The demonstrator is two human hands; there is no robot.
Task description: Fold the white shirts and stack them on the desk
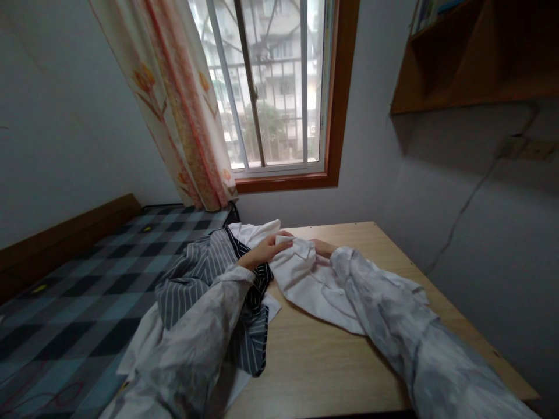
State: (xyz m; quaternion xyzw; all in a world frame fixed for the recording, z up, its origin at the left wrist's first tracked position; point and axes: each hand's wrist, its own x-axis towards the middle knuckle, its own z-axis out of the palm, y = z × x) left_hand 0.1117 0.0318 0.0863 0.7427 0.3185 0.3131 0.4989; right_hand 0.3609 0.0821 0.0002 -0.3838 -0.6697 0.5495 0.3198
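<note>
A white shirt [305, 285] lies spread on the wooden table [323, 355]. My left hand [264, 251] pinches the shirt's collar edge at the far side of the table. My right hand [323, 248] is mostly hidden behind a fold of the same white cloth and grips it close to the left hand. Both arms wear loose pale grey sleeves. A grey striped garment [196, 279] and a dark striped one [257, 326] lie heaped at the table's left edge, under my left forearm.
A bed with a blue and black checked cover [78, 291] stands to the left of the table. Behind are a window [275, 87] with a patterned curtain [174, 105], and a wooden wall shelf [476, 58] at upper right.
</note>
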